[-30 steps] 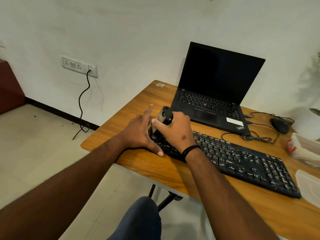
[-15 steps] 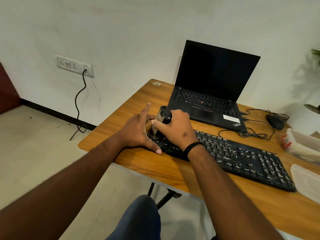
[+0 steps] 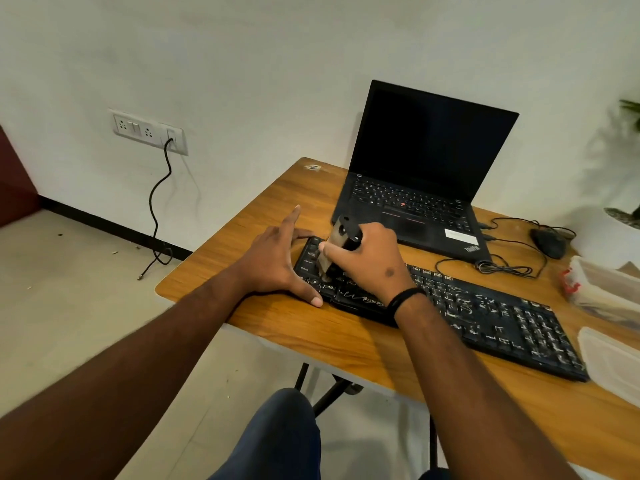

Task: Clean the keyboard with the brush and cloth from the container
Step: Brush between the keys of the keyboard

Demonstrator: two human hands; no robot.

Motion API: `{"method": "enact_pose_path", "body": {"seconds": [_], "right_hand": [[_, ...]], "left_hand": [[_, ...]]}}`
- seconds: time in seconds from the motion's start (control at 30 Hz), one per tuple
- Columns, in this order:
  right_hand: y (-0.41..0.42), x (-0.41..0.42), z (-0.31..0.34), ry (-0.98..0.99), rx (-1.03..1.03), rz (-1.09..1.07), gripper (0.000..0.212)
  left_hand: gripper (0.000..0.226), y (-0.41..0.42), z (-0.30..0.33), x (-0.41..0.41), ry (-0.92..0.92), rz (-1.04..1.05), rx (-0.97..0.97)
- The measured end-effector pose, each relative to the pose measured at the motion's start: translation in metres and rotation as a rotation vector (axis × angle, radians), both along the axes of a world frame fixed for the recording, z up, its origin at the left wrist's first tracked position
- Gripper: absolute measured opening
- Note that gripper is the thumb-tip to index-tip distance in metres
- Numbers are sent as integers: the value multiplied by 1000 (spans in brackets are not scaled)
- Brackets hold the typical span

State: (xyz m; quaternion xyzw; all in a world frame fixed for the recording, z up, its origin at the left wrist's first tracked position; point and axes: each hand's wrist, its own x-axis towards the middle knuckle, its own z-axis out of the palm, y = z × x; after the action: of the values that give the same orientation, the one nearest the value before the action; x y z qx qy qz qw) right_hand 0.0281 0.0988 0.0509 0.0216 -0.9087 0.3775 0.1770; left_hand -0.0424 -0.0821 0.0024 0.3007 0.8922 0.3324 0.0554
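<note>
Broadly, the wooden table [image 3: 277, 327] carries everything, with the open black laptop [image 3: 426, 174] beyond the gripping hand and the long black keyboard [image 3: 485, 317] running from under that grip away to the right, toward the clear container [image 3: 602, 289] at the table's far right edge. Left of the grip, the left hand [image 3: 273, 261] lies flat with fingers straight, bracing the keyboard's left end. Smallest, the brush [image 3: 337, 247] stands tilted in the right hand [image 3: 370, 261], whose fingers curl round its handle, bristles down on the leftmost keys.
</note>
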Motion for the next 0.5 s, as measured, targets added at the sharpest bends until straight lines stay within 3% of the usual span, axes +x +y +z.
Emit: {"method": "enact_pose_path", "body": {"seconds": [0.1, 0.23, 0.33, 0.5], "right_hand": [[1, 1, -2, 67, 77, -140, 34], [4, 5, 2, -26, 34, 30, 33], [2, 5, 4, 42, 180, -120, 37], [10, 9, 3, -43, 45, 29, 36]], "left_hand": [[163, 1, 2, 2, -1, 7, 5], [167, 0, 0, 0, -14, 2, 1], [167, 0, 0, 0, -13, -1, -2], [168, 0, 0, -1, -10, 3, -6]]}}
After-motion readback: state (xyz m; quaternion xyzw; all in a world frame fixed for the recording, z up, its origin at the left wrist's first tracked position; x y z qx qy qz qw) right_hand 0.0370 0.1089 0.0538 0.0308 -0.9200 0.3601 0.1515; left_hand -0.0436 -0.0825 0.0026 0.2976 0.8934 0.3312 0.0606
